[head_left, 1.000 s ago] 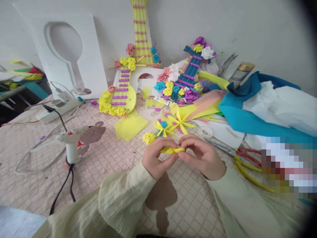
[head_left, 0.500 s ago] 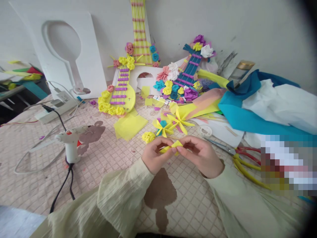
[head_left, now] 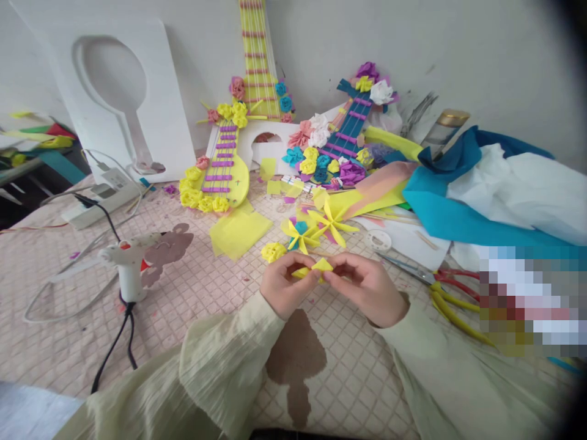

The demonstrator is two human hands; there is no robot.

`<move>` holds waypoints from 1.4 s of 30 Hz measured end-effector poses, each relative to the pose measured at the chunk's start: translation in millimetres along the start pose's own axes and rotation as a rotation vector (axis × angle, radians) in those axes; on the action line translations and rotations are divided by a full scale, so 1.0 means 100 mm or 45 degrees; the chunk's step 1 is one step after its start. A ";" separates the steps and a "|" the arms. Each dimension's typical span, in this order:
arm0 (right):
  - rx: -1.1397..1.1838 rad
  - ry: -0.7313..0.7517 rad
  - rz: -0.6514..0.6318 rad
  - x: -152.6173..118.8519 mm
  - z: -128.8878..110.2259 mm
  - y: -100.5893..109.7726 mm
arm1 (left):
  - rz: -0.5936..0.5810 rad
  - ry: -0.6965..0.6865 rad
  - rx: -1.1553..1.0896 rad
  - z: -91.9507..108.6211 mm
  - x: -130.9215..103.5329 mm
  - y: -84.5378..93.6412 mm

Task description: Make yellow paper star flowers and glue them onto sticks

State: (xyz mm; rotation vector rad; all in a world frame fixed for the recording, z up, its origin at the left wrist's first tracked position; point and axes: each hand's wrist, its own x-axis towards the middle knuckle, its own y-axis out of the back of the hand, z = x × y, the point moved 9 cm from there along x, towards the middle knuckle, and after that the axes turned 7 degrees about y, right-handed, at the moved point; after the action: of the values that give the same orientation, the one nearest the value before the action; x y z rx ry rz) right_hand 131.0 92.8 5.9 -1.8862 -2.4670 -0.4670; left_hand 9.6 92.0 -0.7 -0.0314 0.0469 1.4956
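Note:
Between both hands is a small folded piece of yellow paper (head_left: 322, 265), its pointed corner facing up. My left hand (head_left: 288, 286) pinches its left part with thumb and fingers. From the other side my right hand (head_left: 364, 288) grips it, thumb against the near face. Part of the paper is hidden behind the fingers. Just beyond the hands lie yellow star-shaped paper flowers (head_left: 331, 225) and a crumpled yellow paper rose (head_left: 274, 252). Flat yellow sheets (head_left: 241, 232) lie farther left on the tiled-pattern table cover (head_left: 220, 293).
A white glue gun (head_left: 131, 269) stands at left, its cord running to a power strip (head_left: 98, 198). Decorated paper instruments (head_left: 224, 162) lean at the back. Scissors (head_left: 422, 275) and yellow-handled pliers (head_left: 452, 308) lie at right, near blue paper (head_left: 440, 208).
Both hands stay closed on the folded yellow paper, which has shifted very slightly. The whole view has moved a little; nothing else visibly differs.

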 end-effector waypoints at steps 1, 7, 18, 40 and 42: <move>-0.001 0.020 0.006 0.00 -0.02 0.00 | -0.016 0.011 -0.008 -0.01 0.00 -0.01; -0.016 0.030 0.079 0.00 -0.04 0.04 | -0.063 0.120 -0.071 -0.13 0.03 -0.04; -0.011 -0.002 0.069 0.01 0.01 0.04 | 0.095 -0.036 0.104 -0.03 0.02 0.07; -1.105 0.074 -0.467 0.08 0.21 0.15 | 0.055 0.137 -0.216 -0.18 0.11 0.10; -1.076 0.138 -0.418 0.08 0.15 0.18 | 0.057 0.164 -0.230 -0.19 0.12 0.10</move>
State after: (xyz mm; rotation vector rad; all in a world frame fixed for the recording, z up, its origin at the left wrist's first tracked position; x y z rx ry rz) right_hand 148.0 107.8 -2.5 -1.5045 -2.7334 -1.7950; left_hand 0.0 103.9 -20.3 -0.2737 0.0160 1.5378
